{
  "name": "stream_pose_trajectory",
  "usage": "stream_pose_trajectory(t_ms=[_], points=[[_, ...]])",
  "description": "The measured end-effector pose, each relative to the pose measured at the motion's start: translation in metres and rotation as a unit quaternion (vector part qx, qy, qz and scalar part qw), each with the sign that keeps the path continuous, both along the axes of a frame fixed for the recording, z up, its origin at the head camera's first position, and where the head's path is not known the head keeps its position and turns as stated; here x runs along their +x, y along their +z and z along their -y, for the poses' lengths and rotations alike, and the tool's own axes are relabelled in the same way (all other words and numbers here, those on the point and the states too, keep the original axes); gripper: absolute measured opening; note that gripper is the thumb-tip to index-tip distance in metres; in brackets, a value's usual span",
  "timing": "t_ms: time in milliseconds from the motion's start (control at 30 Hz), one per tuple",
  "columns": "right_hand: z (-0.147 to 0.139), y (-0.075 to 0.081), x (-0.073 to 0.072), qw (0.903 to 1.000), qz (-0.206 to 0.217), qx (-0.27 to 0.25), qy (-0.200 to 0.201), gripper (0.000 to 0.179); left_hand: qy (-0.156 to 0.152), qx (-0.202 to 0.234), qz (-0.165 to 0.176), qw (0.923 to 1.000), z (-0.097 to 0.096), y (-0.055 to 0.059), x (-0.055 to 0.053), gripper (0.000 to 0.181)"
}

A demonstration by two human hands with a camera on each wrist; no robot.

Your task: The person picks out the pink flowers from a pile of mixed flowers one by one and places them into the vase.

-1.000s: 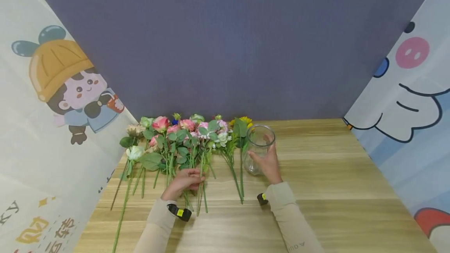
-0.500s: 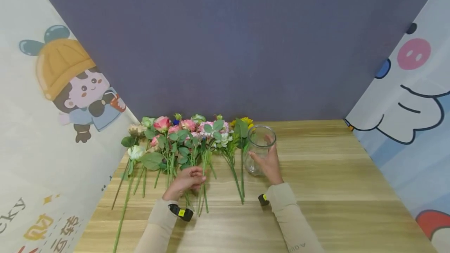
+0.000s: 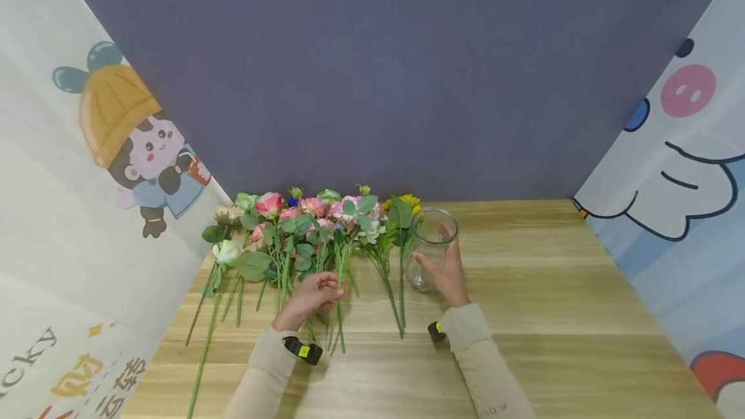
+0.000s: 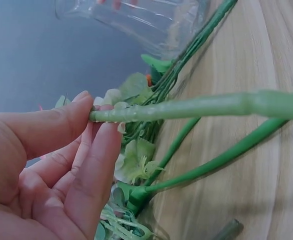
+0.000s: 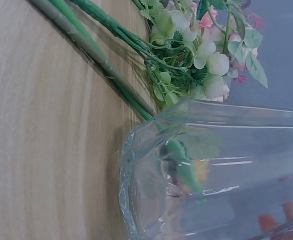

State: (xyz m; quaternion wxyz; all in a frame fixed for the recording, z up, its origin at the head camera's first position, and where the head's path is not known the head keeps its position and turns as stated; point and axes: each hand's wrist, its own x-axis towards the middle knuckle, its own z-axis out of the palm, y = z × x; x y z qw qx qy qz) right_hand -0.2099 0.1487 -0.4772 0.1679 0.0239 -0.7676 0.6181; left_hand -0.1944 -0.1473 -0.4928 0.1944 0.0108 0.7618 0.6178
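Observation:
My left hand pinches a green flower stem between thumb and fingertips, seen close up in the left wrist view. In the head view, that stem's leafy top overlaps the pink flowers behind it. A clear glass vase stands upright on the table, right of the flowers. My right hand grips its side, thumb in front and fingers around the back. Through the glass in the right wrist view, reddish fingertips show. Several green stems and a white blossom lie beside the vase's base.
A row of artificial flowers lies along the left half of the wooden table, including a white rose with a long stem and a yellow flower near the vase. A dark grey panel rises at the back; printed cloths hang at both sides.
My left hand has risen slightly, lifting the pinched stem and its leafy top a little up and away. The right hand and the vase stay in place. The head view has shifted slightly.

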Motion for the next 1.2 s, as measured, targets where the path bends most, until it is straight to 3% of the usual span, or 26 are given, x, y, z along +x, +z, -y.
stream_pose_trajectory(t_ms=[100, 267, 600, 800, 933, 1067, 1200], points=[[0.003, 0.012, 0.007, 1.0, -0.002, 0.006, 0.006, 0.085, 0.004, -0.005, -0.012, 0.9999, -0.001, 0.001, -0.001, 0.042], [0.005, 0.016, 0.009, 0.9999, -0.001, 0.011, 0.003, 0.084, 0.012, -0.012, -0.016, 0.9997, -0.004, 0.003, -0.002, 0.041], [0.004, 0.014, 0.01, 1.0, -0.006, -0.006, 0.004, 0.086, 0.025, 0.009, -0.038, 0.9989, -0.01, 0.015, -0.004, 0.035], [-0.002, 0.009, 0.014, 0.9986, 0.022, -0.046, 0.012, 0.104, 0.022, 0.025, -0.058, 0.9978, -0.011, 0.023, -0.002, 0.033], [-0.011, -0.004, 0.013, 0.9994, 0.028, -0.019, 0.001, 0.114, 0.022, 0.033, -0.059, 0.9974, -0.014, 0.039, 0.004, 0.034], [-0.012, 0.009, 0.026, 0.9999, 0.005, -0.002, 0.01, 0.115, 0.022, 0.03, -0.064, 0.9973, -0.017, 0.046, 0.005, 0.036], [-0.012, 0.031, 0.041, 0.9998, -0.018, 0.003, 0.008, 0.115, 0.032, 0.027, -0.078, 0.9961, -0.02, 0.041, 0.0, 0.038]])
